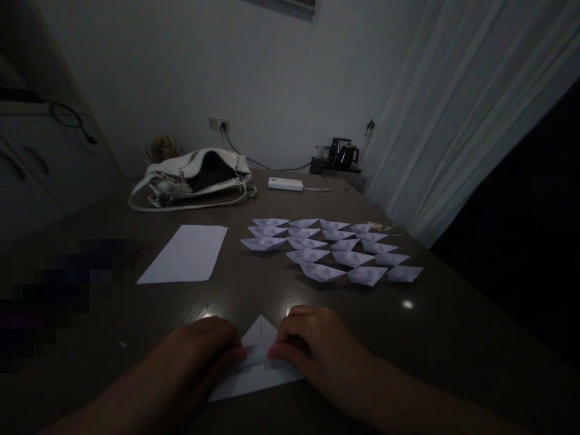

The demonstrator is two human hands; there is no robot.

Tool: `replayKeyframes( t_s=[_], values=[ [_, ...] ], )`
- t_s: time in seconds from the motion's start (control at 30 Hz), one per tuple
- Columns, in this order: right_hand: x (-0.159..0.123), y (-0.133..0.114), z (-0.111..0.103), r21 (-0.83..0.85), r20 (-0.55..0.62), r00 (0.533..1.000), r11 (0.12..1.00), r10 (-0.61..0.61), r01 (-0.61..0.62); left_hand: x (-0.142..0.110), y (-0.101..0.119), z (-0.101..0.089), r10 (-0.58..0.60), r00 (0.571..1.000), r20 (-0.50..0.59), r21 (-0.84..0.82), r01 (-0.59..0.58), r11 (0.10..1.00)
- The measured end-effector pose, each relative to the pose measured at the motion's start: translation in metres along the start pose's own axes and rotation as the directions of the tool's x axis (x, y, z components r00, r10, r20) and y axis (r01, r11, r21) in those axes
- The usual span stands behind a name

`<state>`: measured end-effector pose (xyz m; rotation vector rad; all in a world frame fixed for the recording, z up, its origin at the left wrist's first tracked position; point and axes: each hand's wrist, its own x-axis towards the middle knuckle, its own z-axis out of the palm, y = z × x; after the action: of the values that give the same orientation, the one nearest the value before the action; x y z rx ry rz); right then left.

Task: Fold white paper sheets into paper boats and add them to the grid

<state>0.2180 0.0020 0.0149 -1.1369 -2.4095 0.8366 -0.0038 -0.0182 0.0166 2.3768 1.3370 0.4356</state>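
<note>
A partly folded sheet of white paper (258, 379) lies on the table in front of me, its pointed tip facing away. My left hand (203, 341) grips the paper's folded strip from the left, fingers closed. From the right, my right hand (312, 341) pinches the same strip between thumb and fingers. The strip shows as a raised band between the two thumbs. Parts of the paper under both hands are hidden. Beyond it stand several folded paper boats (321, 272) in uneven rows.
A stack of white paper (185, 254) lies to the left on the dark table (254, 296). Farther back are an open white handbag (199, 175) and a white power bank (285, 184) with a short cable. A black kettle (347, 156) stands behind; a pale curtain (435, 109) hangs at right.
</note>
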Motion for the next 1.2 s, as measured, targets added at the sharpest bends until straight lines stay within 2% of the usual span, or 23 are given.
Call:
replayKeyframes(
  t_s=[0.1, 0.2, 0.33, 0.5, 0.67, 0.73, 0.8, 0.87, 0.97, 1.07, 1.2],
  values=[
    [0.0, -0.003, 0.0, 0.01, -0.005, 0.998, 0.998, 0.067, -0.067, 0.001, 0.003, 0.001, -0.099, 0.995, 0.003, 0.017, 0.099, 0.995],
    [0.001, -0.004, 0.0, 0.016, -0.015, 0.994, 0.994, 0.106, -0.106, 0.001, 0.005, 0.0, -0.138, 0.989, 0.06, -0.006, 0.139, 0.99],
    [0.001, -0.004, 0.002, -0.021, -0.038, 0.996, 0.997, 0.076, -0.077, 0.001, 0.006, -0.001, -0.207, 0.97, 0.128, -0.014, 0.211, 0.977],
    [0.0, -0.006, 0.001, -0.037, -0.021, 0.996, 0.995, 0.089, -0.089, 0.001, 0.007, -0.002, -0.159, 0.984, 0.075, -0.004, 0.16, 0.987],
    [-0.001, -0.007, 0.0, -0.107, -0.023, 0.996, 0.99, 0.091, -0.093, 0.003, 0.011, -0.002, -0.212, 0.969, 0.13, 0.059, 0.205, 0.977],
    [-0.001, -0.008, 0.0, -0.143, -0.03, 0.996, 0.986, 0.085, -0.088, 0.002, 0.01, 0.0, -0.161, 0.981, 0.105, 0.079, 0.153, 0.985],
    [-0.001, -0.008, -0.001, -0.173, -0.04, 0.996, 0.981, 0.082, -0.088, 0.001, 0.007, 0.002, -0.048, 0.998, 0.051, 0.13, 0.041, 0.991],
    [-0.001, -0.01, -0.002, -0.206, -0.051, 0.995, 0.974, 0.09, -0.098, 0.0, 0.004, 0.003, 0.087, 0.996, 0.0, 0.22, -0.085, 0.972],
    [0.0, -0.013, -0.004, -0.24, -0.059, 0.992, 0.963, 0.109, -0.12, -0.001, 0.002, 0.002, 0.269, 0.962, -0.049, 0.347, -0.236, 0.908],
    [0.0, -0.015, -0.003, -0.269, -0.051, 0.99, 0.953, 0.13, -0.139, -0.001, 0.002, 0.001, 0.402, 0.913, -0.067, 0.406, -0.343, 0.847],
    [0.001, -0.012, 0.001, -0.307, -0.039, 0.998, 0.949, 0.055, -0.064, -0.001, 0.003, 0.001, 0.441, 0.891, -0.11, 0.43, -0.357, 0.829]
  ],
)
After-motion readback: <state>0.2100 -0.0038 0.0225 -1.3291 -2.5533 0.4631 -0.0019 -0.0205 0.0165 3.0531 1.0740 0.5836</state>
